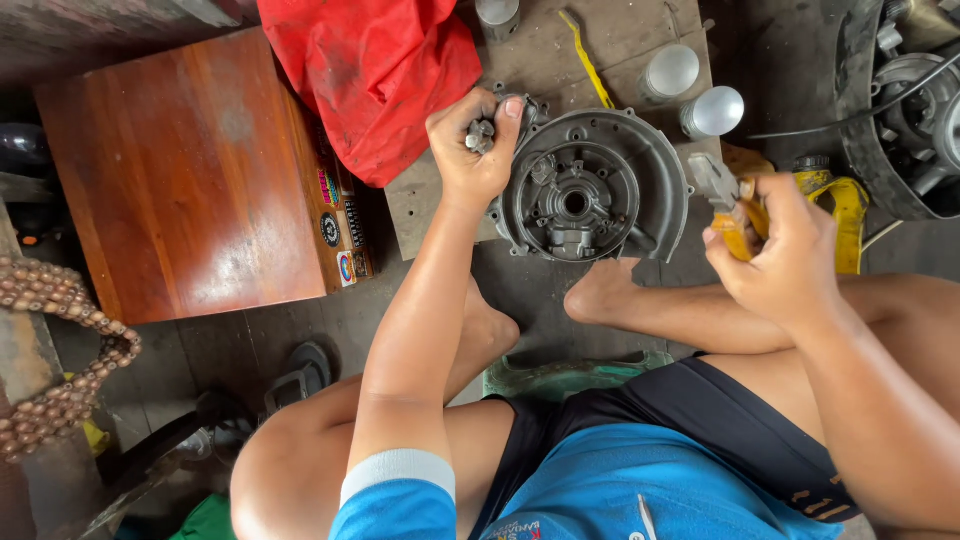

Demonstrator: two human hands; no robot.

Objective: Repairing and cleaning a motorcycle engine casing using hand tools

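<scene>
Round grey engine cover lies open side up on a dirty board on the floor, just past the person's two bare feet. Left hand at the cover's upper-left rim, fingers curled tight round a small grey metal part, thumb pressed over the top. Right hand is off the cover's right edge, fingers closed on the yellow handles of one pair of pliers; plier nose near the rim, can't tell if touching. Beyond: 3 silvery cylinders on the board, 1 yellow strip, 1 red cloth, 1 wooden box w/ stickers on the left.
</scene>
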